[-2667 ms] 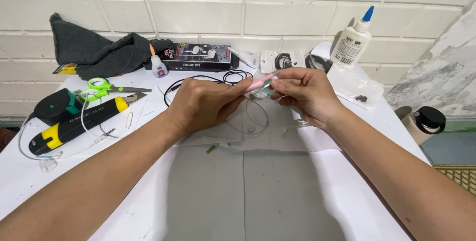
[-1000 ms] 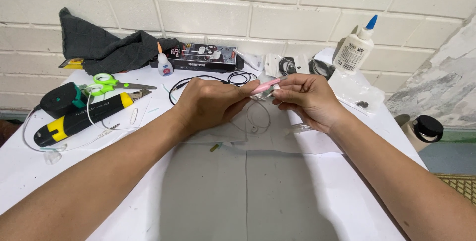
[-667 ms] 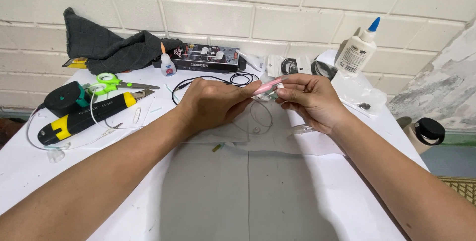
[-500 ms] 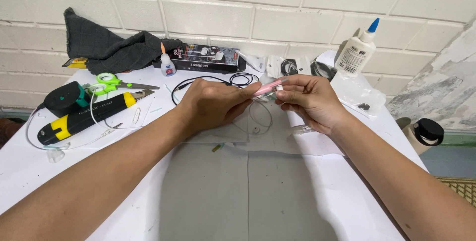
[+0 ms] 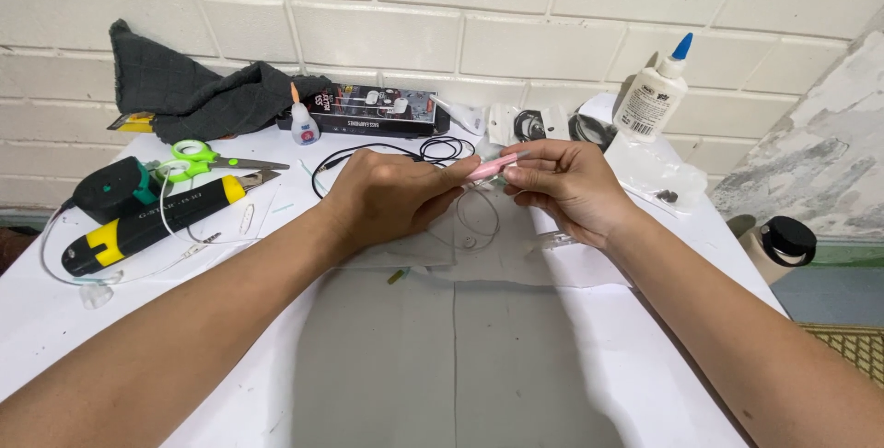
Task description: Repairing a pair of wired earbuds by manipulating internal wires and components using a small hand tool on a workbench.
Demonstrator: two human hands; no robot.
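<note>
Your left hand [image 5: 391, 199] and right hand [image 5: 566, 186] meet over the middle of the white table [image 5: 55, 337], both pinched shut on a small pink stick [image 5: 491, 167] held between the fingertips, slightly tilted, above the paper. What exactly it is, too small to tell. A thin clear wire loop [image 5: 479, 218] hangs just below it, near the right hand.

Risk: the pink piece is slim and smooth, gripped only at the tips, so a slip could drop it among the clutter. The clear wire is springy and nearly invisible on white; it could snag a finger or tangle with the black cable [image 5: 433, 149] coiled just behind your hands.

Around: dark grey waffle-textured cloth [image 5: 198, 93] bunched against the brick wall; green-handled scissors [image 5: 207, 158]; yellow-and-black tool [image 5: 143, 227], hard plastic, matte; small glue bottle with orange tip [image 5: 303, 121]; black glossy box [image 5: 376, 109]; white glue bottle with blue cap [image 5: 652, 98], upright; black-lidded bottle [image 5: 783, 245] off the table's right edge.
</note>
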